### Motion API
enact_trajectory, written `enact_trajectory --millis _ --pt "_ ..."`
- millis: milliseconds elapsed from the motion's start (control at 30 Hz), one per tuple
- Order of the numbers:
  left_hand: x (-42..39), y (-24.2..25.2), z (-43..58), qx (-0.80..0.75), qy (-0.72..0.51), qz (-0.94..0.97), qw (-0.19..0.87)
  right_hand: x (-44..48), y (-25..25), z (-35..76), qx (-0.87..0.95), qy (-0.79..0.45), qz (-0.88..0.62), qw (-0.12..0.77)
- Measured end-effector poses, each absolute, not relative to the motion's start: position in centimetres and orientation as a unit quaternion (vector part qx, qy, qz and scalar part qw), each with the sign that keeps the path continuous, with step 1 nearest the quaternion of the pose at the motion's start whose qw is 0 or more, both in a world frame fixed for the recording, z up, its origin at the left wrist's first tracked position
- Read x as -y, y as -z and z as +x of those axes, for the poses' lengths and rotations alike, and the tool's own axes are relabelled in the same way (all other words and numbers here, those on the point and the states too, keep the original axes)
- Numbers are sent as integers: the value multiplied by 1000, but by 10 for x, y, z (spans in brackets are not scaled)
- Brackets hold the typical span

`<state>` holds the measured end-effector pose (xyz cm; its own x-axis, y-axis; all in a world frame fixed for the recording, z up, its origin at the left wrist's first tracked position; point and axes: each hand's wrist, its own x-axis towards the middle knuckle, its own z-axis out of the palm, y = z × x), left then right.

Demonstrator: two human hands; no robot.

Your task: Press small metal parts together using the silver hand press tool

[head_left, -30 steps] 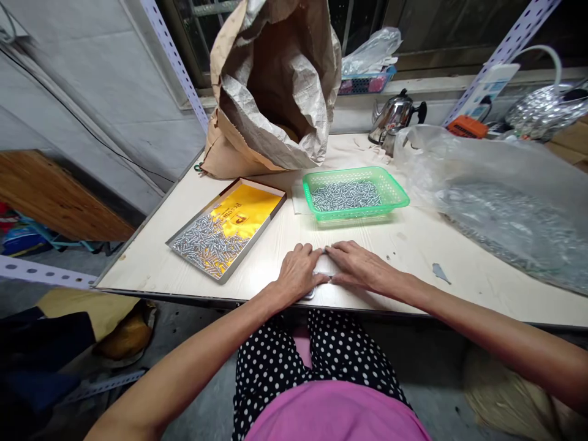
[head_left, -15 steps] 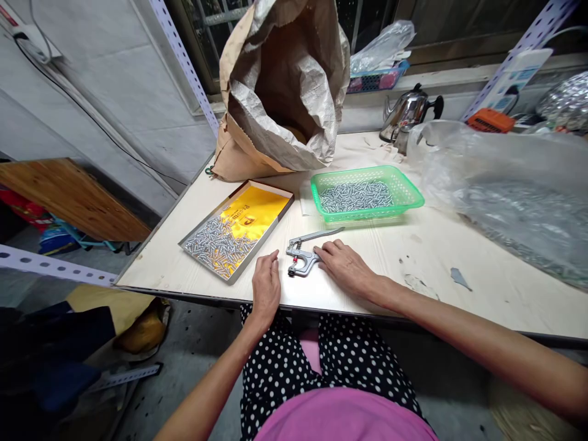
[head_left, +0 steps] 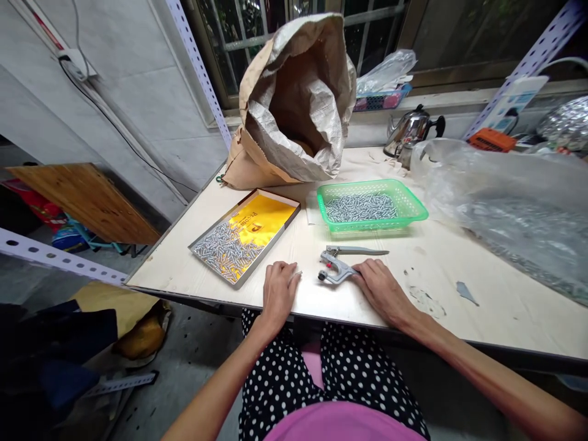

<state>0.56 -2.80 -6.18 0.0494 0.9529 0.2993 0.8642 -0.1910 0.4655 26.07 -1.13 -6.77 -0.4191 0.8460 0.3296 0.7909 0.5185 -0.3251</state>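
My left hand (head_left: 278,290) rests near the table's front edge, its thumb and forefinger closed on a small metal piece (head_left: 296,273). To its right, my right hand (head_left: 379,286) is closed on the lower handle of grey hand pliers (head_left: 338,269), whose jaws point left and whose upper handle is spread away. A shallow tray (head_left: 237,284) with many small metal pieces (head_left: 225,250) on a yellow sheet (head_left: 260,218) lies left of my left hand. Beyond the pliers is a green basket (head_left: 372,228) holding more metal pieces (head_left: 361,207).
A large open paper sack (head_left: 257,156) stands at the back of the table (head_left: 184,251). At the right lies a clear plastic bag (head_left: 514,177) of metal pieces. A kettle (head_left: 412,128) stands behind, and a grey scrap (head_left: 466,293) lies near the right front.
My right hand and the pliers have moved right, away from my left hand. A small metal piece now shows at my left fingertips. The view has tilted up slightly.
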Motion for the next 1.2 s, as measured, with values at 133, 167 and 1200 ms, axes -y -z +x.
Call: enact_trajectory --millis 133,167,1200 --pt "26 55 19 -643 -144 752 26 15 80 267 847 -3 -486 215" --pt "23 52 21 -642 -124 756 17 15 82 266 847 7 -486 215" --pt "-144 15 -137 -795 -2 604 -52 -3 108 263 877 80 -344 326"
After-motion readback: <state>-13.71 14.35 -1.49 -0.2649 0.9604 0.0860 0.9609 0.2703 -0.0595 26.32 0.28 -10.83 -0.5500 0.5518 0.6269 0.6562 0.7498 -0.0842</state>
